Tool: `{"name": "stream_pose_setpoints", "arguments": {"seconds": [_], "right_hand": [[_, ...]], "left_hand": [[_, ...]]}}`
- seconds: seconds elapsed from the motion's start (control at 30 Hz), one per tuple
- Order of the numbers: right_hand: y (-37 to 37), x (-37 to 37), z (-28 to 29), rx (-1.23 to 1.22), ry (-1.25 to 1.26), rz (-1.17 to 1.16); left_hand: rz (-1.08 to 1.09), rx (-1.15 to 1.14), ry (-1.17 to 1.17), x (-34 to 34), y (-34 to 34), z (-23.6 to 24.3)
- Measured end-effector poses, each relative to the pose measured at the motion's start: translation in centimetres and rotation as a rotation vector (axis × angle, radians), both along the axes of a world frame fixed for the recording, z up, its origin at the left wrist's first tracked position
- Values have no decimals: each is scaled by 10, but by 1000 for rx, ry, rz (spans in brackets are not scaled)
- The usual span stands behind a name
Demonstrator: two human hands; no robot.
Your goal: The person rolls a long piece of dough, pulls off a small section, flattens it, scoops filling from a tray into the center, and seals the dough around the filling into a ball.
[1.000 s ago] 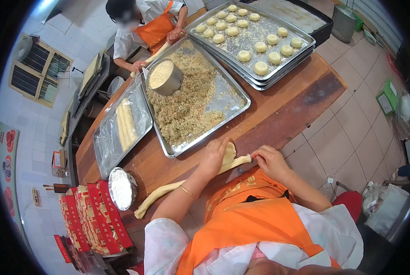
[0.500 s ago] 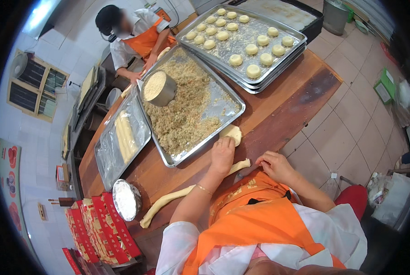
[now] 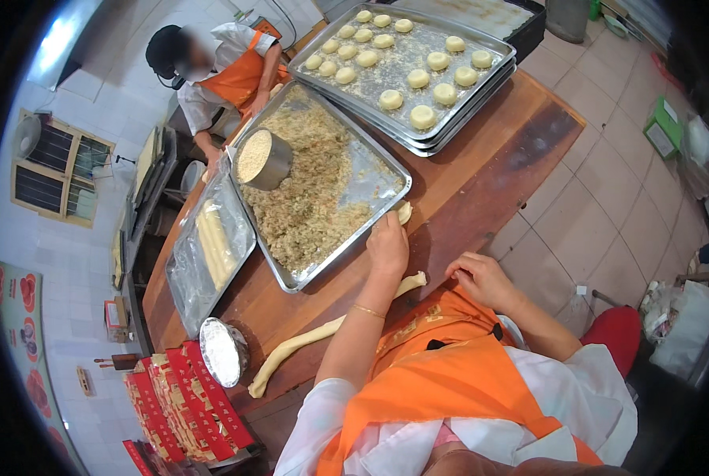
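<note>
My left hand [image 3: 388, 242] is closed on a flattened piece of pale dough [image 3: 404, 212], mostly hidden by the fingers, at the near right edge of the large metal tray [image 3: 402, 187] of crumbly filling [image 3: 307, 222]. My right hand [image 3: 477, 278] hangs over my orange apron at the table's edge, fingers loosely curled and apart, holding nothing visible. A long dough rope [image 3: 283, 357] lies along the table's near side, its torn end to the left of my right hand. A metal bowl of white powder [image 3: 221, 343] sits at the left, beside the rope.
A stack of trays [image 3: 505, 55] with dough rounds stands at the back right. A plastic-covered tray of dough logs [image 3: 211, 238] lies left. A cylinder of pale grains [image 3: 267, 163] sits in the filling tray. A co-worker [image 3: 235, 75] works behind it. Red packaging [image 3: 188, 397] is piled lower left.
My left hand has moved forward with the dough piece toward the filling tray. My right hand has let go of the rope's end and drawn slightly away from it.
</note>
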State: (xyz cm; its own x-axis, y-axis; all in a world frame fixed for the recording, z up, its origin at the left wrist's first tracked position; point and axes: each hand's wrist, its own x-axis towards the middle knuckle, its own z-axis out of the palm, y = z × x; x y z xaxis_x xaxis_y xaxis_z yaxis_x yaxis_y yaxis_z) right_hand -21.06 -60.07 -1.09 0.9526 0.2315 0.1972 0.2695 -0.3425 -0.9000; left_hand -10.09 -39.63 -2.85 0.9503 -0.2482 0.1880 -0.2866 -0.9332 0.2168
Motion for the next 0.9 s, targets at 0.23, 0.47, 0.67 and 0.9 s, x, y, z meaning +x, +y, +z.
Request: {"name": "stream_pose_setpoints", "arguments": {"seconds": [0.23, 0.47, 0.67, 0.9], "right_hand": [[-7, -7, -4, -8, 31, -20], [-6, -5, 9, -35, 81, -26], [-6, -4, 7, -36, 94, -12], [18, 33, 37, -55, 4, -12]], "left_hand": [[-361, 116, -21, -13, 1, 2], [-471, 77, -31, -27, 6, 6], [-645, -68, -21, -44, 54, 9], [-48, -1025, 361, -35, 70, 5]]}}
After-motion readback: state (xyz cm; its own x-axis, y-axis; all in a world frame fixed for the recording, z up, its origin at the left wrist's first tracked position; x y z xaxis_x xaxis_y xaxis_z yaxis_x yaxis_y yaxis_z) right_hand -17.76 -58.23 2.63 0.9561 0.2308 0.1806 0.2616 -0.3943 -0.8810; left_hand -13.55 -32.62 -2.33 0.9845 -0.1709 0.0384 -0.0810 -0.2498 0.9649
